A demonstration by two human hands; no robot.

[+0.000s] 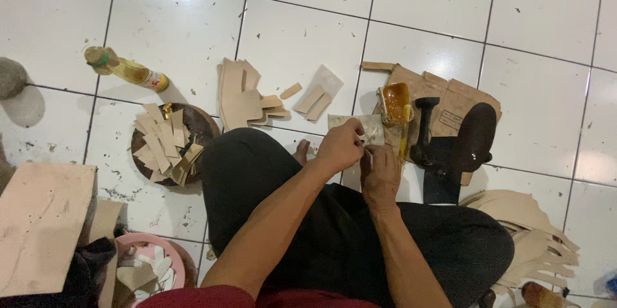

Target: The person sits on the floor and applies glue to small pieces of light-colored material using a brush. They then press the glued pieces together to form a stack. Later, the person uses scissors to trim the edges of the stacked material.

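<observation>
pinching pale piece [360,129] w/ left hand [340,146] & right hand [379,173], both clenched on it; keep edges aligned, clear of glue pot [395,103].

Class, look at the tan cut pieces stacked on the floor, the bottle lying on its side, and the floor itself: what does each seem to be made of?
The tan cut pieces look like thin leather or card: matte, flat, cleanly cut edges. The bottle lying on its side seems clear glass or plastic, glossy, with yellowish liquid showing through. The white floor tiles look glazed ceramic, reflecting light, with dark grout lines.
</observation>
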